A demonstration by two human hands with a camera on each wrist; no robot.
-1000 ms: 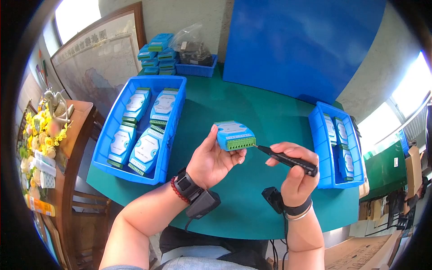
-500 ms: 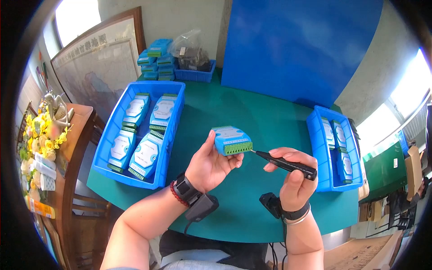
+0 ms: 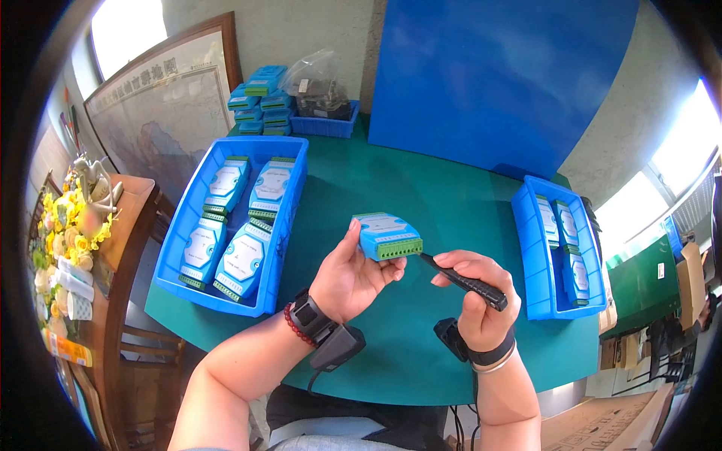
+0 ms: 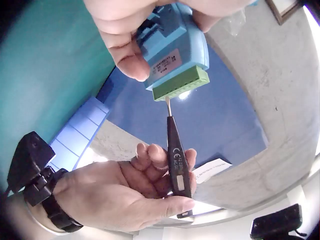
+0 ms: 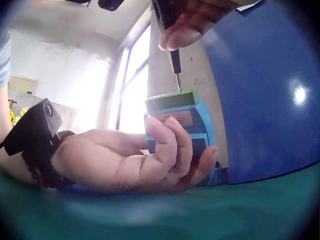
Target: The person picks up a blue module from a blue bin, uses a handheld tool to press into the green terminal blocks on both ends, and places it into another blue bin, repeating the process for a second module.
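- Left hand (image 3: 350, 278), fingers curled, grips blue module (image 3: 387, 231) at frame centre; position unchanged.
- Right hand (image 3: 487, 312) pinches black screwdriver (image 3: 481, 289) right of centre, shifted slightly left; tip at green terminal block (image 3: 400, 249).

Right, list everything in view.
Boxy plastic module: one, blue-white, in left hand
Slim screwdriver: one, black, in right hand
Broad table: one, green, centre
Large plastic bins: two, blue, left and right
Binned modules: seven visible, blue-white, both bins
Stacked modules: several, blue, back left
Small plastic bin: one, blue, beside stack
Plastic bag: one, clear, in that bin
Flat panel: one, blue, table's back
Framed map: one, pale, back left
Flower bunch: one, yellow, far left
Edge clutter: uncounted, mixed, right edge
Wrist cameras: two, black, both wrists
Left hand: one, holding module
Right hand: one, gripping screwdriver
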